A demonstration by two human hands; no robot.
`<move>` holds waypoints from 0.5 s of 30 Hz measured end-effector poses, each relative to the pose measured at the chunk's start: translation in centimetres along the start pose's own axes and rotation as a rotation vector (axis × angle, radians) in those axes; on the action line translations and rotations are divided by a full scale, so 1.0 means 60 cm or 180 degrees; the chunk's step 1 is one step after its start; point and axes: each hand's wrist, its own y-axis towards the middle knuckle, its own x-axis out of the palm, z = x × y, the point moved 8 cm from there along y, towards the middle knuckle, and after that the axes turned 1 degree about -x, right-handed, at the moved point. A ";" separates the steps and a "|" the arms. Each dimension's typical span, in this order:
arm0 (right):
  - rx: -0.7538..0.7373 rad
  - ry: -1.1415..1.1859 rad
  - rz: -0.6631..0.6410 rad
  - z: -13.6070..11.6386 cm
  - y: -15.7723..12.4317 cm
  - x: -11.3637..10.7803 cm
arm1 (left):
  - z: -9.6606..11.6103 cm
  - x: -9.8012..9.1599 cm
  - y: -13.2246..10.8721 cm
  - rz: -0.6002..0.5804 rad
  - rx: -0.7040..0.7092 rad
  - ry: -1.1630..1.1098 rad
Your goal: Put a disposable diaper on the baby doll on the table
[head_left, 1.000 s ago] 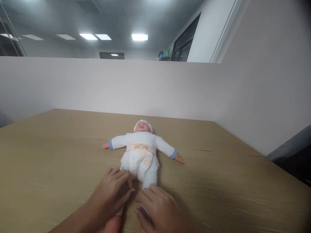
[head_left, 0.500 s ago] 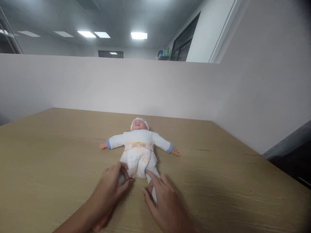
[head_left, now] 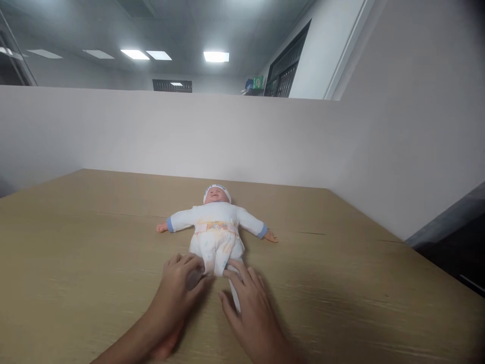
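Note:
A baby doll (head_left: 217,211) lies on its back on the table, head away from me and arms spread. It wears a white top with blue cuffs and a white cap. Around its hips is a white diaper (head_left: 212,247) with an orange printed waistband. My left hand (head_left: 182,283) curls round the leg opening at the diaper's left side, thumb and fingertips at the edge. My right hand (head_left: 250,298) rests over the doll's other leg, fingertips touching the diaper's edge and thumb held apart. Both hands partly hide the legs.
The wooden table (head_left: 94,242) has thin seams across it. A pale low wall (head_left: 170,131) stands behind it, and another wall (head_left: 409,126) rises on the right. A dark object (head_left: 454,247) sits beyond the table's right edge.
My right hand's fingers have moved slightly up and left, lying more over the leg and the diaper's edge. The left hand has shifted a little to the right. The doll lies nearly as before.

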 end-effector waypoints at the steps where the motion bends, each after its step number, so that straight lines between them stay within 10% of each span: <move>1: -0.0024 -0.0005 -0.0003 0.001 -0.001 -0.001 | -0.001 0.000 -0.005 0.0016 -0.0011 -0.0058; 15: 0.0233 0.0300 0.0103 0.011 0.005 -0.001 | -0.015 -0.001 -0.015 0.0191 -0.0372 0.0052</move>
